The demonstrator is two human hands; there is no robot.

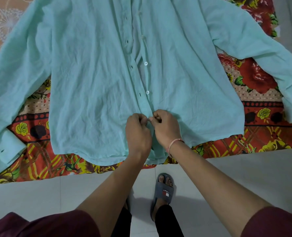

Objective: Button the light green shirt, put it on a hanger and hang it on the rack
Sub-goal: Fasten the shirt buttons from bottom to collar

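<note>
I am at the very start of the buttoning. The shirt [94,74] lies front up on the sheet [258,79], collar end away from me, hem towards me. My left hand [138,129] and right hand [166,127] meet at the bottom of the front opening, just above the hem. Each has its fingers curled and pinches one edge of the shirt, thumbs nearly touching. My fingers hide whatever is between them, so I cannot tell whether the lowest button is through yet.

Above the hands nothing is fastened. Two buttons [147,92] sit bare on the right edge, and the buttonholes [140,94] on the left edge lie just beside them, unjoined. I judge that nearly all the buttoning is left, and then the hanger and the rack, neither of which is in view.

Both sleeves are spread wide; the left sleeve [7,100] runs down to a cuff near the sheet's edge. A thread band [175,142] circles my right wrist. Below the sheet is tiled floor [39,194], with my foot in a slipper [164,190]. Nothing lies on the shirt front. The likely hindrance is the creased cloth, since the two edges wander apart higher up and will need lining up.
</note>
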